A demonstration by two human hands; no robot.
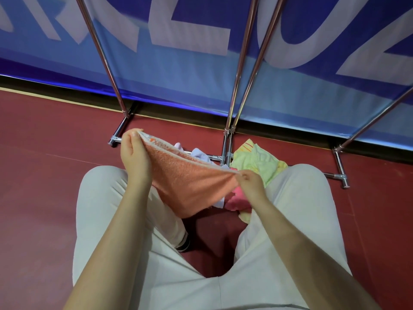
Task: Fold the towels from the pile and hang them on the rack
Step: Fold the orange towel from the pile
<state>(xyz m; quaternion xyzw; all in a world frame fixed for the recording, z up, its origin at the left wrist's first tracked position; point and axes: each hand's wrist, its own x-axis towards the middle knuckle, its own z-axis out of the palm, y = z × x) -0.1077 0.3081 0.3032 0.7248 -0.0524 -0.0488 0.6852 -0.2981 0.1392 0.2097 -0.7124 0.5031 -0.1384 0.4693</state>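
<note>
orange towel [187, 182] stretched between two hands above the knees, over the pile [252, 166] on the red floor [44, 175].

left hand [134, 153] pinching the upper left corner, right hand [251, 183] pinching the lower right corner, fingertips curled on the cloth edge. towel sagging in a fold, covering much of the pile: only scraps of white, pink and yellow-green cloth visible. rack [230, 139] just beyond the pile, chrome poles cut off at the top edge, rails out of sight. banner [201, 74] lettering cropped, unreadable.
</note>
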